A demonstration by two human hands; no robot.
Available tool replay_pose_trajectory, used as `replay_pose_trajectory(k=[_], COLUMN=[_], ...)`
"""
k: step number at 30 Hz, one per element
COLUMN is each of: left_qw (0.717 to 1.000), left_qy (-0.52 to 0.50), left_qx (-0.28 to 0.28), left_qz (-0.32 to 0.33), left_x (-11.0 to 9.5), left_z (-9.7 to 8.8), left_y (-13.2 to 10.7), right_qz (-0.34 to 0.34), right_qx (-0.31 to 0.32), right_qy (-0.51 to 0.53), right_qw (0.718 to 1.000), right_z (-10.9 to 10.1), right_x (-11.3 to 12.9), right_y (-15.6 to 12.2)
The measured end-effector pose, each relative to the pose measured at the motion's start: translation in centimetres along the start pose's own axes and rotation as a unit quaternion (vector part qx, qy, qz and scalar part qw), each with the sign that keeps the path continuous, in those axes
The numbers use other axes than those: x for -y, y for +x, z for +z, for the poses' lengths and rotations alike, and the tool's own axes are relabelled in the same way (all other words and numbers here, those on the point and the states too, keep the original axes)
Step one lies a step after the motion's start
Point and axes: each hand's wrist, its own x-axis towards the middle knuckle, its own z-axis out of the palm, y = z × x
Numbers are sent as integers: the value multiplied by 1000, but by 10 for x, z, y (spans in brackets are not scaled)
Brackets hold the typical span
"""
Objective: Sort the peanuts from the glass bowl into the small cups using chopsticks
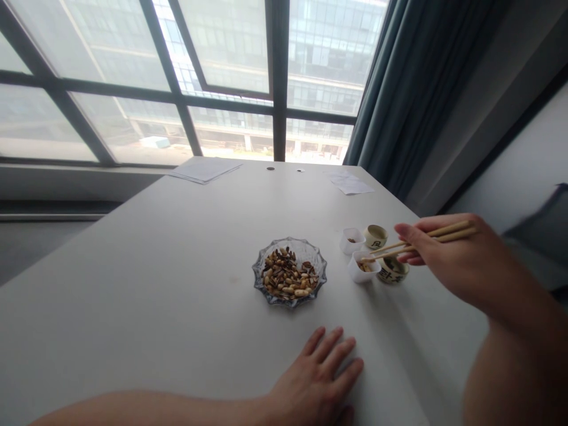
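My right hand (448, 254) grips a pair of wooden chopsticks (444, 233). Their tips reach into the nearer white plastic cup (364, 273), which has some pale brown pieces at its bottom; whether the tips pinch a piece I cannot tell. Just behind it stands a second white cup (352, 241) with a few small bits inside. Flat on the table lies my left hand (320, 376), fingers spread and holding nothing. Beyond that hand is a scalloped glass bowl (316, 253) of mixed nuts and seeds (290, 275), peanuts in shell among them.
Two cream ceramic cups with dark characters, one behind (376, 238) and one nearer (393, 272), stand beside the white cups. The nearer is partly behind the chopsticks and my right hand. Papers (206, 170) and another sheet (350, 181) lie at the white table's far end, before the windows.
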Motion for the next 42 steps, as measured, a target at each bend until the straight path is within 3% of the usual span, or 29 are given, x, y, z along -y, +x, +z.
replay_pose_trajectory(k=[4, 8, 12, 16, 20, 24, 29, 34, 38, 42], left_qw=[1000, 1000, 1000, 1000, 1000, 1000, 1000, 1000, 1000, 1000], left_qy=[0, 7, 10, 8, 6, 2, 4, 6, 4, 3], left_qx=[-2, -6, -3, -2, -2, -3, -2, 3, 2, 1], left_qz=[4, -2, -4, 2, 4, 4, 3, -6, -6, -4], left_x=[0, -2, -3, -2, -1, -1, -2, -3, -4, -3], left_z=[1, 1, -1, -1, 0, 1, 1, 2, 0, -2], left_y=[0, 1, 2, 2, 2, 2, 2, 2, 1, 1], right_qz=[38, 7, -38, -62, -84, -62, -45, -7, 24, 48], right_qx=[1, -8, 75, 187, 223, 233, 194, 93, -14, -34], right_qy=[-44, 56, 225, 281, 273, 289, 284, 247, 126, 52], right_qw=[998, 998, 971, 939, 932, 927, 938, 964, 992, 997], right_z=[3, 15, 52, 99, 133, 146, 125, 66, 17, -5], right_x=[5, 16, 29, 35, 30, 23, 26, 25, 13, -1], right_y=[2, -3, -8, -12, -17, -19, -14, -5, -2, 2])
